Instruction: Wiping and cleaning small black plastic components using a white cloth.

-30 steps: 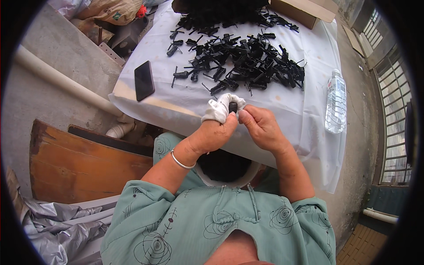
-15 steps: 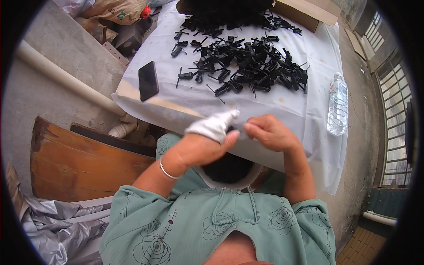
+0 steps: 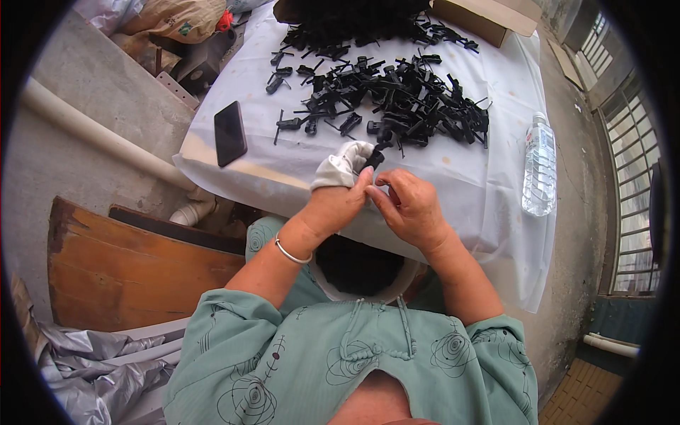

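a small black plastic part (image 3: 373,160) is pinched by the cloth-wrapped left hand (image 3: 338,200) fingers, at eleven o'clock from the right hand (image 3: 409,207), whose fingers are narrowed beside it.

We see a white cover (image 3: 467,177) on the table, strewn with black parts (image 3: 397,95). A black phone (image 3: 229,132) lies on it, and a clear bottle (image 3: 540,166) with a white cap. Our left hand (image 3: 333,207) holds a white cloth (image 3: 342,164) and a black part (image 3: 373,159); a silver bangle (image 3: 292,253) rings the wrist. Our shirt (image 3: 340,361) is pale green with dark spiral flowers. We note a brown board (image 3: 134,269), a tan box (image 3: 489,18), grey sheeting (image 3: 85,361) and a black-filled bucket (image 3: 358,265).
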The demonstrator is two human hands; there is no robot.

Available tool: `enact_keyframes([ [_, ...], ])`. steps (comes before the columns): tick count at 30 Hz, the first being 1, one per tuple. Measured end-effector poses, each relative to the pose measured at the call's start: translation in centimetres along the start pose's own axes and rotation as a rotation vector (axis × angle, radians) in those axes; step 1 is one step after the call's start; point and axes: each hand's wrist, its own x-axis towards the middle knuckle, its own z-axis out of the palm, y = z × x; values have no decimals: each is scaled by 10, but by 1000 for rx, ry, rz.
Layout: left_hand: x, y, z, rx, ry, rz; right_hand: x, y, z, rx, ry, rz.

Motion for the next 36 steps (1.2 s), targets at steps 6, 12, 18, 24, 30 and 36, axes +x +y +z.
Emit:
enact_keyframes([
  [6,-9,-7,5,-262,-51,-296,-1,2,0,-96,-42,-125],
  [12,-3,12,-1,-260,-99,-378,-1,5,-5,-122,-73,-202],
  [18,4,31,-12,-334,-311,-458,0,2,-7,-183,38,-272],
  [24,1,32,-7,-471,-192,-346,-2,5,-5,-134,163,-203],
  [30,-4,47,-11,-340,-338,-167,-2,2,-9,133,185,281],
  [36,-9,41,-5,-486,-188,-357,1,2,-23,345,-50,368],
])
